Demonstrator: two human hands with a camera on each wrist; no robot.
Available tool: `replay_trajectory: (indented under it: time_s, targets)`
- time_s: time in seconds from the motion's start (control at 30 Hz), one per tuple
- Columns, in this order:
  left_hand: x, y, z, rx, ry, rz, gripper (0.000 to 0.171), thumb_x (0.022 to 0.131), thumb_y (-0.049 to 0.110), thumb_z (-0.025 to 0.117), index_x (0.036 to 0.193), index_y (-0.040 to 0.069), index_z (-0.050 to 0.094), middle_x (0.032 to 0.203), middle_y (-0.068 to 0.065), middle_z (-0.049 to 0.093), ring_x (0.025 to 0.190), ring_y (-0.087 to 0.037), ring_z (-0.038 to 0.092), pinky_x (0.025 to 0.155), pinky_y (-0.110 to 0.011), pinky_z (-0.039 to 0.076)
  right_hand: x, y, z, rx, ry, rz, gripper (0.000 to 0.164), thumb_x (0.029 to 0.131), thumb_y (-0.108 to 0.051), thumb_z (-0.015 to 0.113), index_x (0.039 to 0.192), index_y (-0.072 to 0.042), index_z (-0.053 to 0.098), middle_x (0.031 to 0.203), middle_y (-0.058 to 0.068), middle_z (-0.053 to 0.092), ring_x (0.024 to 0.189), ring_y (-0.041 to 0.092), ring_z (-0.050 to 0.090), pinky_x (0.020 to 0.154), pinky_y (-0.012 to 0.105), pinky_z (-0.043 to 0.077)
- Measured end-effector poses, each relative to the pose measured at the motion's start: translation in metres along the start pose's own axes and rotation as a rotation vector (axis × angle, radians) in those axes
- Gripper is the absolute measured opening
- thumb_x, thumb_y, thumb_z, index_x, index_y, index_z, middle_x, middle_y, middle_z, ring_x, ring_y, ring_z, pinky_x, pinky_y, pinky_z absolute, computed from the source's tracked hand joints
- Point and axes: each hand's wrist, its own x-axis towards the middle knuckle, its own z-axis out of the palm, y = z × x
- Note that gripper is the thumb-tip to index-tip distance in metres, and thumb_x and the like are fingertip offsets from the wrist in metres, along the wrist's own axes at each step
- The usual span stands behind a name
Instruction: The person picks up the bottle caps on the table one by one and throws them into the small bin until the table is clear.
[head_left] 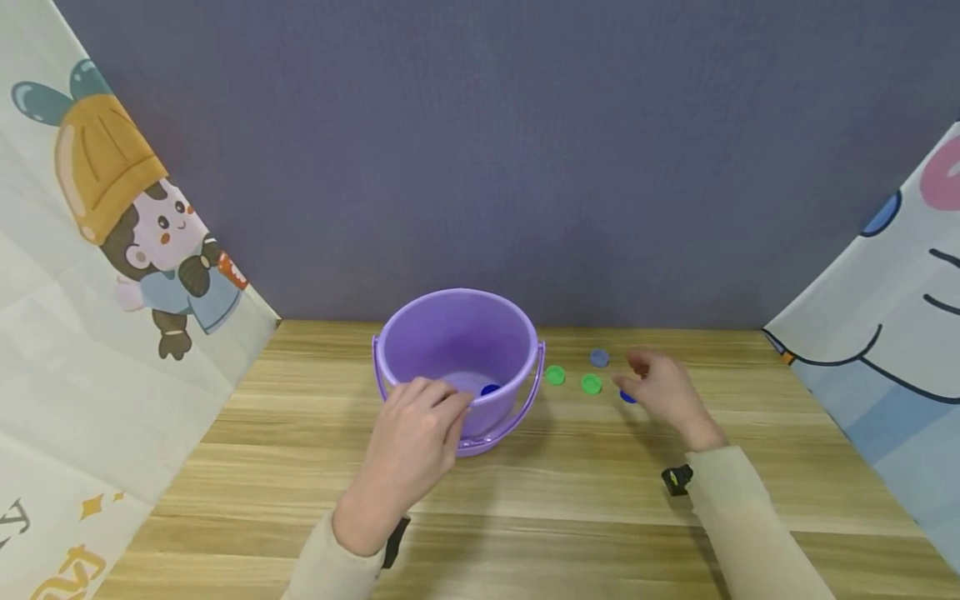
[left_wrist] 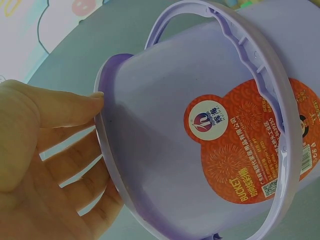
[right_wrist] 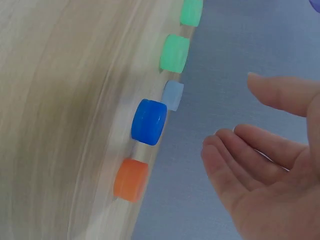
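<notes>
- Head alone: I see a blue cap inside the purple bucket.
- Left wrist alone: red label; my left hand pinches the rim.
- Right wrist alone: orange cap near my spread, empty right hand.

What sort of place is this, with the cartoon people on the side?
Probably an indoor tabletop corner set up for simple activities: there's a wood-grain table, a plain dark backdrop behind it, and cartoon-printed sheets on both sides.
</notes>
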Motion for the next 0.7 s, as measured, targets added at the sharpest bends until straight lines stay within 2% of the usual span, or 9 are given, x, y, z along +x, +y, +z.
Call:
replay_trajectory:
  time_s: [0.5, 0.7]
  targets:
    - [0.008, 0.002, 0.009, 0.012, 0.01, -0.009, 0.017, 0.081, 0.006, 0.076, 0.098, 0.01, 0.078, 0.091, -0.001, 0.071, 0.081, -0.023, 0.061, 0.07, -0.037, 0.048, 0.019, 0.016, -0.004, -0.088, -0.152, 0.038, 0.061, 0.097, -0.024, 0.065, 0.142, 0.013, 0.047, 0.14, 0.035, 0.051, 0.127, 0.053, 0.051, 0.102, 0.062, 0.044]
    - [0.012, 0.003, 0.012, 0.024, 0.005, -0.016, 0.017, 0.081, 0.006, 0.076, 0.098, 0.01, 0.078, 0.091, 0.0, 0.071, 0.081, -0.023, 0.061, 0.07, -0.037, 0.048, 0.025, 0.02, -0.005, -0.11, -0.183, 0.028, 0.062, 0.097, -0.024, 0.066, 0.142, 0.014, 0.046, 0.141, 0.036, 0.05, 0.127, 0.053, 0.05, 0.102, 0.062, 0.044]
